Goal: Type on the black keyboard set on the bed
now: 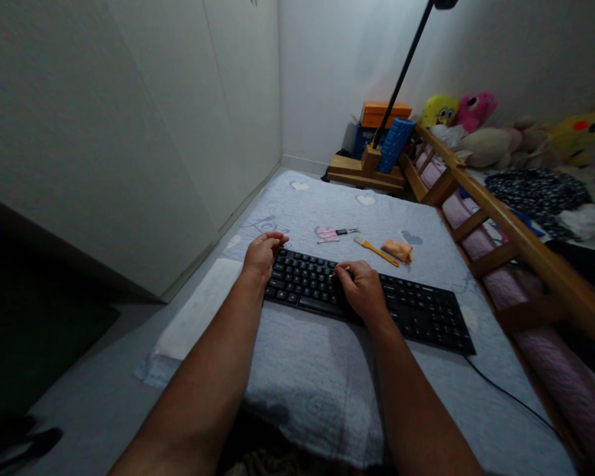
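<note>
A black keyboard (317, 281) lies at a slant on the cloth-covered surface. At its far left corner rests my left hand (262, 254), fingers loosely bent and partly apart, with nothing visible in them. My right hand (361, 287) is over the middle keys, its fingers closed on a thin white stick that looks like a cotton swab (333, 274). Beyond the keyboard lie another cotton swab (328, 240), a small tool with a black handle and metal tip (347, 231), a yellow-handled brush (379, 252) and a crumpled orange cloth (397, 250).
A pale flat sheet (198, 307) lies left of the keyboard. The keyboard's cable (510, 396) runs off to the right. A wooden bed rail (520, 218) borders the right side, a white cabinet (178, 132) the left. A lamp stand (401, 76) rises at the back.
</note>
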Available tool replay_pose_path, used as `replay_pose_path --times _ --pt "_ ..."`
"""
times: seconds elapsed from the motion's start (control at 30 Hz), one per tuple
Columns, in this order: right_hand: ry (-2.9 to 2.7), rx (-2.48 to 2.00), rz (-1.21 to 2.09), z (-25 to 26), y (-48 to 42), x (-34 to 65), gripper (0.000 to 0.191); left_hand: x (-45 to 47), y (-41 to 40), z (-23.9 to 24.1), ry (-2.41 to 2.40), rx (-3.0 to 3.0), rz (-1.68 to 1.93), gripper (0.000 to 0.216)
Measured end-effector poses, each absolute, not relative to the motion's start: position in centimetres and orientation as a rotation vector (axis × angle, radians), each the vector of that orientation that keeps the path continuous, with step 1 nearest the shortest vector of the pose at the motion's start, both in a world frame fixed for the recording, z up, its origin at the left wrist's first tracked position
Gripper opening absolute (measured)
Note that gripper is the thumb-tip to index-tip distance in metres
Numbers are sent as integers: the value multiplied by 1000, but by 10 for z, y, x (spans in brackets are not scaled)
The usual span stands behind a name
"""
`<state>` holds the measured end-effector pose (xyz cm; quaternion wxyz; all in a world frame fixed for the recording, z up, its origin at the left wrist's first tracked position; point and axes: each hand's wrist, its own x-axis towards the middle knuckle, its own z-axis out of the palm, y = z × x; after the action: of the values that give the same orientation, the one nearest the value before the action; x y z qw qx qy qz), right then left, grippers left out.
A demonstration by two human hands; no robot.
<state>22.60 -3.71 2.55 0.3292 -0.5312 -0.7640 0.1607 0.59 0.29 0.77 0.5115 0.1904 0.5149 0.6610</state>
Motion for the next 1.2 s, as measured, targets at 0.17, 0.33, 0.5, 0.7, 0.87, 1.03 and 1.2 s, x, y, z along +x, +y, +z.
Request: replay_pose_path --times 0.17,0.33,0.5,0.7,0.87,1.03,1.2 --pt "-2002 -1385 446 27 -37 227 22 7 2 10 1238 450 1590 16" --pt "-1994 -1399 452 27 -38 227 23 7 3 8 1230 454 1600 16" --pt "-1995 -1415 424 27 -37 229 22 6 4 6 1234 453 1593 17" --pt "-2000 -1442 426 30 -37 229 22 6 4 6 1234 467 1593 16" --pt "-2005 -1450 421 30 -37 229 22 6 3 8 1237 454 1591 16" --pt "-2003 -1420 437 28 -38 227 22 6 2 9 1234 457 1590 15" --pt "-2000 -1393 457 25 -38 225 21 6 3 7 1220 466 1602 15"
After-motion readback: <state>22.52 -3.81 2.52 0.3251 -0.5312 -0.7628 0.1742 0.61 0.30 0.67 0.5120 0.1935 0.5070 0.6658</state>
